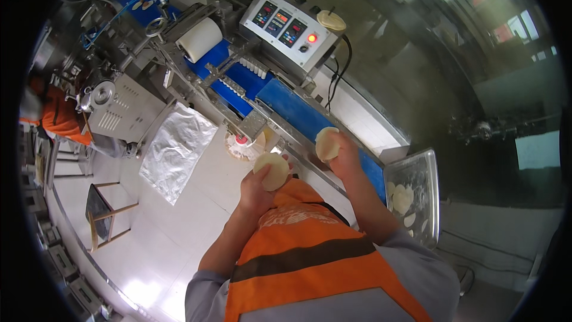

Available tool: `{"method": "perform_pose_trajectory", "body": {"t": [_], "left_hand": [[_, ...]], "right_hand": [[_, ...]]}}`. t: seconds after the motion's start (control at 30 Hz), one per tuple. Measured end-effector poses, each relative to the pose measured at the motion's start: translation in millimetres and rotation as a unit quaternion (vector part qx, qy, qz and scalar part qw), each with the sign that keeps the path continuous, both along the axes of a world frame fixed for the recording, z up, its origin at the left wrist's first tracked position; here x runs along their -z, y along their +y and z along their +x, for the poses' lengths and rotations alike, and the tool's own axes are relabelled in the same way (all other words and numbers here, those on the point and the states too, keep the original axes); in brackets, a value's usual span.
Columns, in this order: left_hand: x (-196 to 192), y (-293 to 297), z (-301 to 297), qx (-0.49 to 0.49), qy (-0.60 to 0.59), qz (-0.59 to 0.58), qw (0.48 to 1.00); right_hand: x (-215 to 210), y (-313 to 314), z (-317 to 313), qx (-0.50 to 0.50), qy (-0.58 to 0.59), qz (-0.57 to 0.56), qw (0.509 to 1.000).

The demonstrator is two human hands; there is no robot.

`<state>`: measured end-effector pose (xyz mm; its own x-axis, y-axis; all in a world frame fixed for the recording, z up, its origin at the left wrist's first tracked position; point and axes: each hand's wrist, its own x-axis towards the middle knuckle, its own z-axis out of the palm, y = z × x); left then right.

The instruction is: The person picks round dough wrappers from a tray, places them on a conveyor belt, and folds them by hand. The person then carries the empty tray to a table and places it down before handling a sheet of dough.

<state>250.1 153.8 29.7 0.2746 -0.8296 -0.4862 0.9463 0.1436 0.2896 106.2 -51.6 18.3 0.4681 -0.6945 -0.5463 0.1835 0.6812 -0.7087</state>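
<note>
At three o'clock, metal tray [431, 170] holds several pale dough pieces [401, 198]. Left hand [257, 188] grips one dough round [272, 170]; right hand [344, 156] grips another dough disc [327, 144] over blue conveyor belt [295, 109].

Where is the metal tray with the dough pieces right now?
In the head view the metal tray sits at the right, past the end of the blue conveyor belt, beyond the person's right hand, which holds a round dough piece.

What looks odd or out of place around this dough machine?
A round dough piece sits on top of the control box, away from the blue belt. A crinkled foil sheet lies loose beside the machine. Both hands, left and right, hold dough rounds normally.
</note>
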Motion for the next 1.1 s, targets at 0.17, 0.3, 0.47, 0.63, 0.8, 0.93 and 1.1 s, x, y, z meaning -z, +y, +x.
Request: {"method": "perform_pose_trajectory", "body": {"t": [0.17,0.3,0.47,0.63,0.8,0.93,1.1], "left_hand": [[4,3,0,-0.066,-0.057,0.073,0.994],[4,1,-5,-0.125,-0.037,0.097,0.987],[14,9,-9,-0.183,-0.032,0.102,0.977],[20,16,-10,-0.128,-0.282,0.216,0.926],[6,3,2,-0.186,-0.154,0.076,0.967],[3,-4,15,-0.019,-0.435,0.174,0.884],[4,-26,14,-0.126,-0.09,-0.11,0.982]], "right_hand": [[71,-58,65,-0.171,0.086,-0.08,0.978],[127,-92,149,-0.126,0.01,-0.09,0.988],[171,-108,178,-0.224,0.376,-0.435,0.787],[183,-111,190,-0.258,0.336,-0.374,0.825],[136,-87,185,-0.168,0.387,-0.564,0.71],[29,-16,137,-0.321,0.117,-0.486,0.805],[-36,43,96,-0.4,0.05,-0.45,0.797]]}}
